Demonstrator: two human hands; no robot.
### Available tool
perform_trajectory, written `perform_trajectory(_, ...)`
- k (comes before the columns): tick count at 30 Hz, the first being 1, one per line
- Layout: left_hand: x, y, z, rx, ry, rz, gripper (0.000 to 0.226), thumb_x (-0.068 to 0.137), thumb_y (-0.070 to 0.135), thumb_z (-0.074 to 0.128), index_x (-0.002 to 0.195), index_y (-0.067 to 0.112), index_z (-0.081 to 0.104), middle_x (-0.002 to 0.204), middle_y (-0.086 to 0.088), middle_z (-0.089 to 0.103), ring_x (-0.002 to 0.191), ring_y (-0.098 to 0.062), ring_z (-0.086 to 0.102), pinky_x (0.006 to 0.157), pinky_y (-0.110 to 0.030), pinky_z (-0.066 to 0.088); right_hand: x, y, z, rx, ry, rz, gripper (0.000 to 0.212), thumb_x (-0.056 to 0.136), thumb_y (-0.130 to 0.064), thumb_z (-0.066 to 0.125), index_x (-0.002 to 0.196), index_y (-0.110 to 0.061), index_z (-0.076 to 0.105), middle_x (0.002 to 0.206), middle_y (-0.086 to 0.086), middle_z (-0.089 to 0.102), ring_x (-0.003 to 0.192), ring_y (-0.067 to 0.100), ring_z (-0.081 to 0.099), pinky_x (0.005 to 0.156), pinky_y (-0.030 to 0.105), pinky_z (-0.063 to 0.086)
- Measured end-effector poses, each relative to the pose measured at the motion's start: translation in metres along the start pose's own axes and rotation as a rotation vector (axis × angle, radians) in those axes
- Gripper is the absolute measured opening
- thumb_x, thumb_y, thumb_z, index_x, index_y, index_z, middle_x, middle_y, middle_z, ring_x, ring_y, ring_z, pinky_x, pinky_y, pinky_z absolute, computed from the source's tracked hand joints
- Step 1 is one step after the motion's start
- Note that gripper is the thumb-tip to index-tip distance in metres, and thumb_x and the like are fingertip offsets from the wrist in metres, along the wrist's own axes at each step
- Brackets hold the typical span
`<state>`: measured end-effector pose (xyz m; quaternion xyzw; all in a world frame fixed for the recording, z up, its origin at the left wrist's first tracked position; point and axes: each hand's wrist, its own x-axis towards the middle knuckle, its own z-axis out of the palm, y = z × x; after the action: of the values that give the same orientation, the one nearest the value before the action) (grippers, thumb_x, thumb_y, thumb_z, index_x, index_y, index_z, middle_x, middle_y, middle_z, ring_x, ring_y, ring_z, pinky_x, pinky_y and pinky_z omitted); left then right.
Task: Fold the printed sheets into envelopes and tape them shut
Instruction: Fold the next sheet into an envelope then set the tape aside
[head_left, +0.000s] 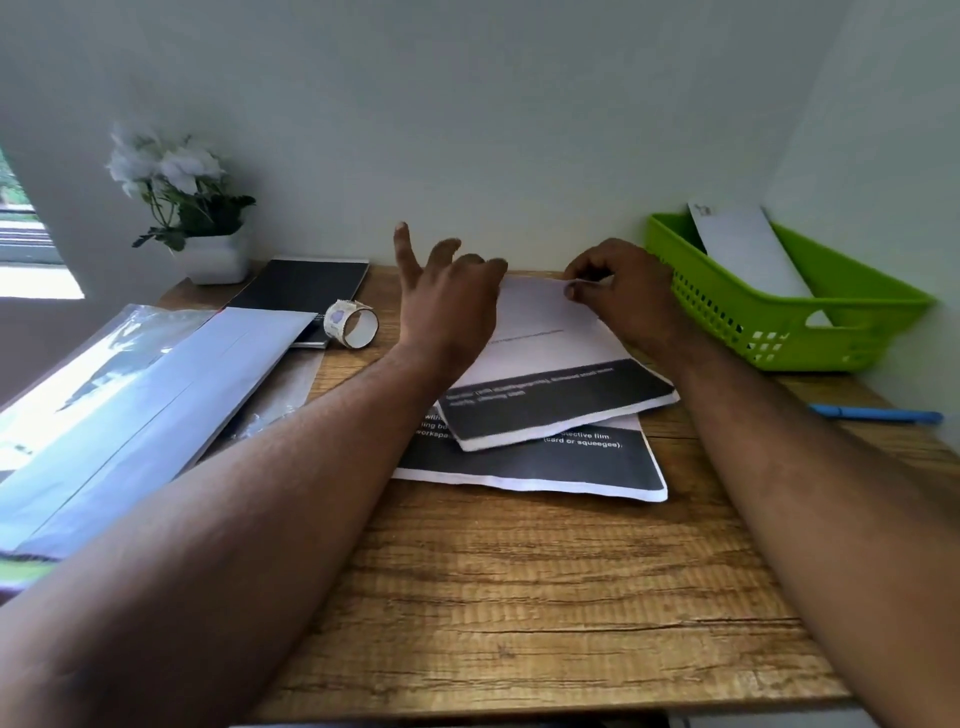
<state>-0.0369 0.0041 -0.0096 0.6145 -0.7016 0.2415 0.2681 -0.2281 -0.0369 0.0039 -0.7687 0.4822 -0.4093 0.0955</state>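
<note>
Two printed sheets (540, 410) are lying on the worktop (519, 597) left of one green basket (779, 312). The right hand (623, 291) is pinching the top sheet's far edge; the left hand (447, 291) is hovering beside it, fingers spread. One tape roll (352, 323) is sitting further left.

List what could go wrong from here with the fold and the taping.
1. The right hand pinches only the far edge of the folded sheet, while the left hand has its fingers spread; on that slight grip the sheet may skew.
2. It lies crooked on the lower printed sheet, which could shift with it.
3. The tape roll lies to the left, beyond the left hand; reaching for it may free the fold.
</note>
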Motion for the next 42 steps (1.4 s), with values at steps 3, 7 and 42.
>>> perform_trajectory(3,0.001,0.002,0.005,0.018,0.041,0.034,0.023,0.087,0.006,0.055,0.089,0.021,0.073,0.083,-0.001,0.071,0.093,-0.026,0.064,0.115,-0.055,0.009,-0.005,-0.001,-0.003,-0.181,-0.053,-0.068,0.02,0.075,-0.018,0.07,0.077,-0.036,0.062,0.095,-0.007,0.064,0.097,0.017,0.063,0.097,0.052,0.036)
perform_trajectory(7,0.0,0.009,0.003,-0.02,-0.075,0.061,0.021,0.082,0.003,0.053,0.083,0.017,0.068,0.089,-0.005,0.07,0.084,-0.03,0.064,0.096,-0.037,0.037,-0.007,0.004,-0.001,-0.291,-0.114,-0.055,0.017,0.074,-0.012,0.065,0.081,-0.028,0.065,0.095,-0.003,0.071,0.099,0.02,0.064,0.093,0.039,0.042)
perform_trajectory(42,0.004,0.007,0.031,-0.183,-0.741,-0.085,0.059,0.098,0.031,0.025,0.155,0.022,0.011,0.163,0.003,0.01,0.15,-0.021,0.007,0.119,-0.05,0.007,-0.007,-0.013,0.058,-0.262,-0.422,0.117,0.029,0.097,-0.024,0.038,0.117,-0.019,0.059,0.125,0.009,0.061,0.117,0.03,0.054,0.099,0.044,0.042)
